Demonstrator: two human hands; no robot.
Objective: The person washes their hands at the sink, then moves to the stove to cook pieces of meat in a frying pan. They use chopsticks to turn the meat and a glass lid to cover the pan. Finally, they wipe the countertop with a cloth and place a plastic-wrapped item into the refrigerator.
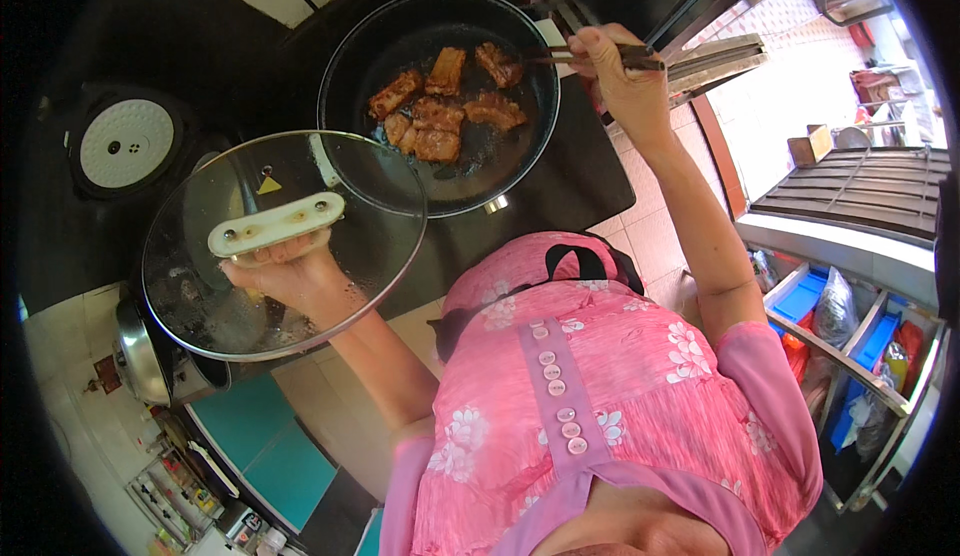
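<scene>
A black frying pan (457,192) stands on the dark counter with several browned pieces of meat (437,117) spread over its base. My right hand (626,68) grips a pair of dark chopsticks (551,55) over the pan's right rim, their tips close to one piece of meat. Behind a clear glass lid (360,286), my left hand (289,259) is closed around its handle. The lid is held up to the lower left of the pan and overlaps its rim in view. Its underside, with a pale handle plate (277,224) and moisture drops, faces me.
On the left of the black counter (90,248) is a round, pale perforated disc (126,143). A metal pan (142,361) lies past the lid at lower left. Wooden frames (712,64) rise near my right arm, and shelves with blue trays (802,293) stand at far right.
</scene>
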